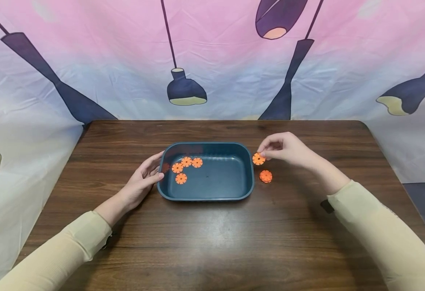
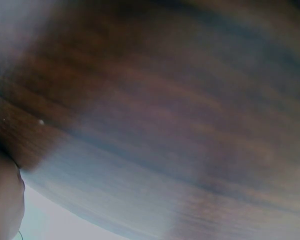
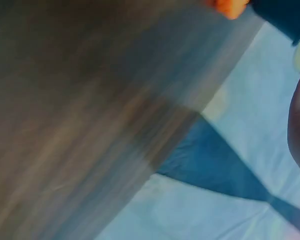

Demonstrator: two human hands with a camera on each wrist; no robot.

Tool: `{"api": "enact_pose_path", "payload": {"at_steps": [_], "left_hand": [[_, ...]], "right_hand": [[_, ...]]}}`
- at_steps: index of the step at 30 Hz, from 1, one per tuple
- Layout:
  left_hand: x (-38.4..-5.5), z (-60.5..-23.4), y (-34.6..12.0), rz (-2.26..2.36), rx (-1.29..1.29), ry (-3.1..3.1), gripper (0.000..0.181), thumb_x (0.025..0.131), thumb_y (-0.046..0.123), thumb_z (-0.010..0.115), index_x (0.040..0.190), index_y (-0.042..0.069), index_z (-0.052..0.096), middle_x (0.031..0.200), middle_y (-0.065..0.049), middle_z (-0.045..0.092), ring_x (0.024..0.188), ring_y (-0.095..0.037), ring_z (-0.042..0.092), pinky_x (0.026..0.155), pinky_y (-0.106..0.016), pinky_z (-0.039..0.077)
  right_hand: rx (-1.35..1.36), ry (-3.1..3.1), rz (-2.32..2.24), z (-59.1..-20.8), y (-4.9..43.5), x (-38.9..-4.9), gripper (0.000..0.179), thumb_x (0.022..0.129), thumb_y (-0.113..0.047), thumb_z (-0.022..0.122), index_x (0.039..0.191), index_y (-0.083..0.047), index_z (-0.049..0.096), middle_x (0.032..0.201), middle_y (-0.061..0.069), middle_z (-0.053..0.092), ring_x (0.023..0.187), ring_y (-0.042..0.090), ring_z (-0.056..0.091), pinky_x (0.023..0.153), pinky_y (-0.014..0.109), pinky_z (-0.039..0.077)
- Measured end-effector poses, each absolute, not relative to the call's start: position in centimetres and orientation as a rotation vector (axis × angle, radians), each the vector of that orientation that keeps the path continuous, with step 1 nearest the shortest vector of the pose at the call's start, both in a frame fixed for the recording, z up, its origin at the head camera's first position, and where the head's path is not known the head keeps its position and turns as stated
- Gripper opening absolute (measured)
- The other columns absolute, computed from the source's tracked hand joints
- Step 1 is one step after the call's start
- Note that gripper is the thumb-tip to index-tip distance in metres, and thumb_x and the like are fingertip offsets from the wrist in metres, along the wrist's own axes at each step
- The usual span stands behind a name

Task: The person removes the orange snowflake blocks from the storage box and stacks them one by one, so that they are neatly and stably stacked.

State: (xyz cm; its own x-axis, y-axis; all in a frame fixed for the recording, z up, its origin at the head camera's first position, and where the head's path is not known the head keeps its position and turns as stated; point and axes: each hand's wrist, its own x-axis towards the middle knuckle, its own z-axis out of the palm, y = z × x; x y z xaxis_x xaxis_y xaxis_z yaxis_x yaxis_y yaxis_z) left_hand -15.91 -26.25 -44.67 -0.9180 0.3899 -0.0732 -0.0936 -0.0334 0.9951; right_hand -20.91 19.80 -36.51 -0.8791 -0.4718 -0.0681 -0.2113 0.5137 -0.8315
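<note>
A dark blue-green rectangular plastic tray (image 1: pixel 216 178) stands on the wooden table. My left hand (image 1: pixel 141 180) holds its left side, the thumb over the rim and the fingers along the outer wall. Several orange notched discs (image 1: pixel 181 178) lie flat in the tray's left part. My right hand (image 1: pixel 286 149) pinches another orange notched disc (image 1: pixel 259 159) between thumb and fingers, at the outside of the tray's right rim. Just below that, on the tabletop, is an orange notched disc stack (image 1: pixel 265 176). An orange disc edge (image 3: pixel 231 7) shows at the top of the right wrist view.
The dark wood table (image 1: pixel 205 246) reaches back to a hanging cloth (image 1: pixel 227 81) printed with lamps. In the left wrist view, mostly blurred tabletop (image 2: pixel 140 100) shows, with part of the hand at the lower left.
</note>
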Motion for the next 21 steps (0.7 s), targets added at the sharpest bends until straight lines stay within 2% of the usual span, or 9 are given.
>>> {"api": "enact_pose_path", "payload": {"at_steps": [10,21], "left_hand": [[-16.0,-44.7,-26.2,2.02,0.311,1.916,0.064,0.109,0.001,0.052,0.168,0.018,0.032,0.161,0.004,0.043,0.141,-0.002,0.05,0.109,-0.014,0.047],[-16.0,-45.0,-26.3,2.027,0.318,1.915,0.063,0.109,0.003,0.053,0.167,0.019,0.033,0.161,0.005,0.044,0.142,-0.004,0.049,0.11,-0.015,0.046]], "right_hand": [[-0.437,2.401,-1.353,-39.5,22.8,-20.6,0.015,0.1,-0.003,0.072,0.111,0.006,0.076,0.093,0.002,0.076,0.08,0.009,0.072,0.081,0.03,0.064],[-0.441,2.35,-1.32,-41.6,23.1,-20.5,0.014,0.099,0.003,0.069,0.109,0.01,0.075,0.095,0.01,0.077,0.076,0.005,0.069,0.075,0.023,0.062]]}}
